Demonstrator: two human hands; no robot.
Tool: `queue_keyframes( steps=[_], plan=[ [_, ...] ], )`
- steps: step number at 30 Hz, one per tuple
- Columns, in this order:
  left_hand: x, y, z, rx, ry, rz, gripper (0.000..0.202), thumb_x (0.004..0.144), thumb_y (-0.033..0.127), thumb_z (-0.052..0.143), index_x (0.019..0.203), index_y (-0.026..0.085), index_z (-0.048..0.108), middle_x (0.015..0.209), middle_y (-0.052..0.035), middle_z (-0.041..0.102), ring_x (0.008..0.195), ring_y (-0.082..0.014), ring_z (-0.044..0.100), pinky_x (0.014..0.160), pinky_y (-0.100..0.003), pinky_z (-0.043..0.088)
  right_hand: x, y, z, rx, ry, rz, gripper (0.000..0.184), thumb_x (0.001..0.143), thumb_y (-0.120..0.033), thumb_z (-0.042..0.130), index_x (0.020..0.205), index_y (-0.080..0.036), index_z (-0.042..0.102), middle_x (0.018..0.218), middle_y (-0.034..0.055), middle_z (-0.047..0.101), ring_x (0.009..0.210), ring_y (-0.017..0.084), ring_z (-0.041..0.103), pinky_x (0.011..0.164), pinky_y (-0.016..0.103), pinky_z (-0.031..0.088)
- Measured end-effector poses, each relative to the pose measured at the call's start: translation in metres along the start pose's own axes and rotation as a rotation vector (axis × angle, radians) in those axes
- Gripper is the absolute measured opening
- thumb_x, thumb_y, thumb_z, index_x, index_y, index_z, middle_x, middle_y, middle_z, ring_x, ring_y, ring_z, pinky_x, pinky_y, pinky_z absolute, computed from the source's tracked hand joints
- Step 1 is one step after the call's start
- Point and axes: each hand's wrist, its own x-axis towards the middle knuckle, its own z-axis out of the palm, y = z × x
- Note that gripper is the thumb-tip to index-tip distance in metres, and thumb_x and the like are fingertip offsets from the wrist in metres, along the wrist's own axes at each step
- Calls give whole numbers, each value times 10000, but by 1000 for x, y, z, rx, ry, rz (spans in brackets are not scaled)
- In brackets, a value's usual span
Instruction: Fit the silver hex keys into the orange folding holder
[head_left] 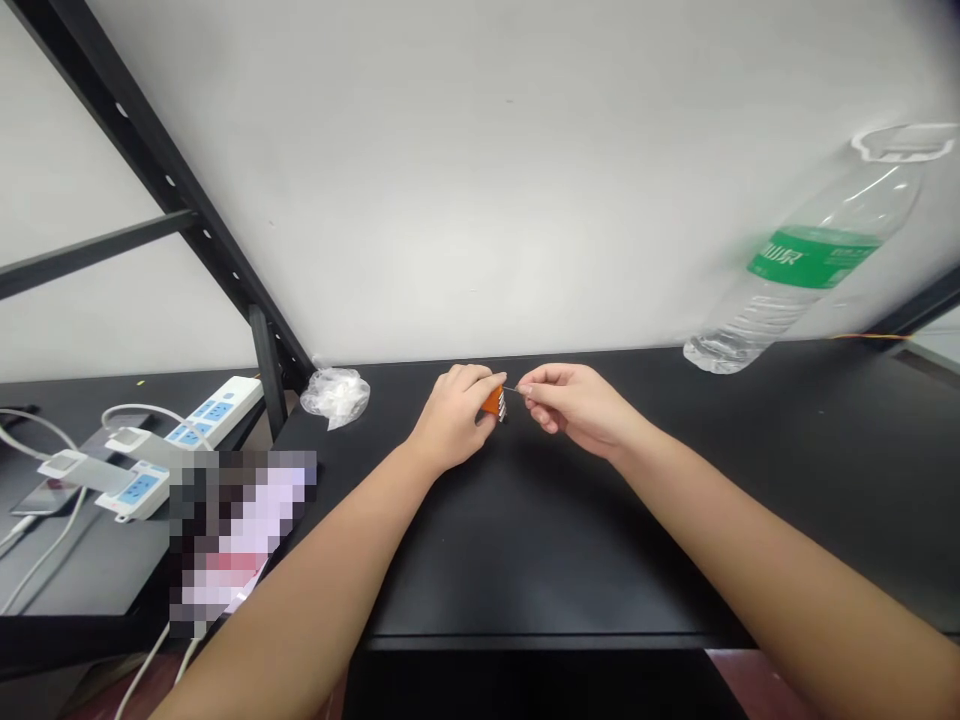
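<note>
My left hand (459,415) is closed around an orange hex key holder (493,401), just above the black table. Several silver key ends stick out of its right side in a row; the rest of the holder is hidden by my fingers. From the right, my right hand (570,400) pinches the end of a thin metal hex key (511,389) between thumb and fingertips. The other end of this key reaches the holder's upper edge, and I cannot tell whether it is still seated there.
A crumpled clear plastic bag (335,397) lies at the table's (525,570) back left. At the back right a large clear bottle (810,260) with a green label leans to the right. Power strips (217,412) with chargers and cables stand left, beside a black metal frame (187,190).
</note>
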Motion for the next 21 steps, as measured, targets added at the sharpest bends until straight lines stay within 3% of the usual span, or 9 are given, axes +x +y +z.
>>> queue_keyframes(
  steps=[5,9,12,16,21],
  plan=[
    [2,11,1,29,-8,-23,505,836,133,660,1324,258,623,1281,-81,650,1195,-279,581,1050,-483,456,5,11,12,144,5,-26,359,762,-457,857,836,-176,645,733,-2,636,530,81,516,475,233,414],
    [2,11,1,19,13,-51,417,826,160,685,1234,249,665,1242,-75,663,1176,-280,584,1049,-482,451,8,22,27,123,113,-107,384,796,-534,812,859,-209,617,629,-35,582,483,99,487,431,242,363],
    [1,6,3,17,48,-59,440,820,172,700,1254,227,648,1219,-84,665,1194,-280,581,1073,-490,445,7,27,31,-67,162,-178,372,868,-579,716,913,-212,673,606,-23,580,479,119,494,446,265,388],
    [-2,-1,6,34,80,-52,470,847,182,681,1310,189,603,1223,-107,658,1166,-266,604,1070,-479,457,1,28,32,-390,181,-355,359,916,-512,657,1079,-213,770,838,52,681,598,145,570,553,307,475],
    [-3,0,5,140,57,-87,474,867,185,663,1335,185,589,1246,-113,653,1144,-268,608,1011,-462,472,-7,28,36,-199,42,-140,550,946,-490,615,1413,-201,633,612,-27,531,486,138,470,455,283,382]
  ],
)
